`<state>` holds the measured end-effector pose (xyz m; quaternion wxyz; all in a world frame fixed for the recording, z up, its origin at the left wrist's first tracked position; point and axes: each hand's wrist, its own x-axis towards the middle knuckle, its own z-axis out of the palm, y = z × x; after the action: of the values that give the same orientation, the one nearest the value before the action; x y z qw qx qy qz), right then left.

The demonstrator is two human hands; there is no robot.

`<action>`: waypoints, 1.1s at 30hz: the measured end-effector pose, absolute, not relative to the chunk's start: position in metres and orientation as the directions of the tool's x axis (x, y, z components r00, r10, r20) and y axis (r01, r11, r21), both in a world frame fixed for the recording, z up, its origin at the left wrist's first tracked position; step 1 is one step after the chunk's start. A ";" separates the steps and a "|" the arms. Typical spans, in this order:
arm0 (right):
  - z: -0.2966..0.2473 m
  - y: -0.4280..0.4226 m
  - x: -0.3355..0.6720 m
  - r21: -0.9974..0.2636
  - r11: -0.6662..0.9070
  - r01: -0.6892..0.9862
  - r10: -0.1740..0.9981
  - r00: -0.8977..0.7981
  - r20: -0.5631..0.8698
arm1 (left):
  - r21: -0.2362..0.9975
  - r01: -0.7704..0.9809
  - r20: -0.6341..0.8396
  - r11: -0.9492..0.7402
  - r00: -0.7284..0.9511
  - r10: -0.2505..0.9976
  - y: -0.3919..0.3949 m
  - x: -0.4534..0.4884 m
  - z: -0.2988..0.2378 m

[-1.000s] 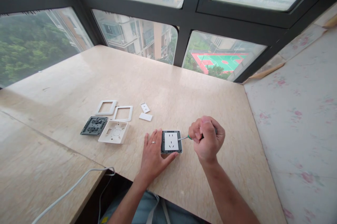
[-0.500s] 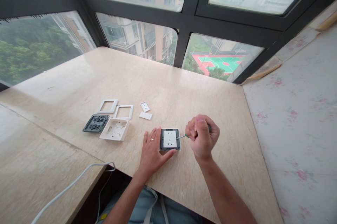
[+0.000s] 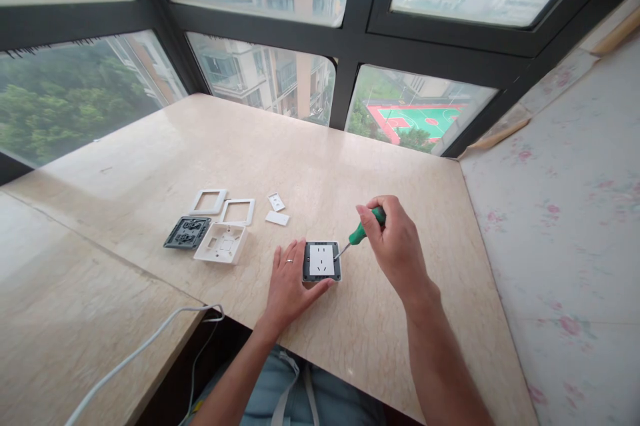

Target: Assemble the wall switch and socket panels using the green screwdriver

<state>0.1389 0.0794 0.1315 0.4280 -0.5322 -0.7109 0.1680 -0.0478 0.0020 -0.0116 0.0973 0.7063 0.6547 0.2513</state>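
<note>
One socket unit (image 3: 321,259): flat on the counter (image 3: 280,153), at twelve o'clock from you, between your hands.
Right hand (image 3: 399,246): your tight fist of a moment ago has loosened and rolled over, so the green handle of the screwdriver (image 3: 361,233) now shows.
Handle grip: lightly closed, your thumb and fingers pinching the upper handle rather than wrapping all of it.
Shaft: swung from about three o'clock towards two, its tip still at the three o'clock side of the white face; you seem to be resetting or easing your hold between turns, though I cannot tell whether it is turning.
Left hand (image 3: 289,287): unchanged, holding the unit by its seven o'clock corner, fingers straight along the nine o'clock edge, thumb spread along the six o'clock edge.
Loose parts: from the unit, a white box (image 3: 220,244) lies at nine o'clock with a dark plate (image 3: 187,233) just past it, two white frames (image 3: 205,212) at ten, and two small white pieces (image 3: 277,218) nearer eleven.
</note>
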 end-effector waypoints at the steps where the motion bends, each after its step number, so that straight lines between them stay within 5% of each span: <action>1: 0.133 0.080 0.142 -0.687 0.406 0.603 0.894 -0.104 0.436 | 0.467 0.876 0.227 -0.122 0.015 0.974 0.002 -0.048 -0.011; 11: 0.144 0.064 0.143 -0.739 0.571 0.356 0.783 -0.507 0.360 | 0.487 0.867 0.214 -0.108 0.001 0.977 0.003 -0.047 -0.009; 15: 0.146 0.060 0.133 -0.678 0.512 0.527 0.854 -0.394 0.339 | 0.479 0.870 0.218 -0.116 0.010 0.976 0.003 -0.048 -0.011; 22: 0.150 0.065 0.144 -0.390 0.353 0.851 0.902 -0.198 0.384 | 0.484 0.866 0.229 -0.127 0.015 0.973 0.003 -0.049 -0.013; 27: 0.150 0.069 0.152 -0.313 0.366 0.877 0.898 -0.243 0.368 | 0.488 0.863 0.234 -0.131 0.015 0.972 0.003 -0.049 -0.014; 33: 0.149 0.066 0.150 -0.410 0.579 0.705 0.809 -0.434 0.396 | 0.492 0.861 0.234 -0.125 0.008 0.972 0.004 -0.049 -0.016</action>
<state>0.1503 0.0658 0.1490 0.2843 -0.4497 -0.8417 0.0919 -0.0493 0.0037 -0.0162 0.1050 0.7020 0.6530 0.2641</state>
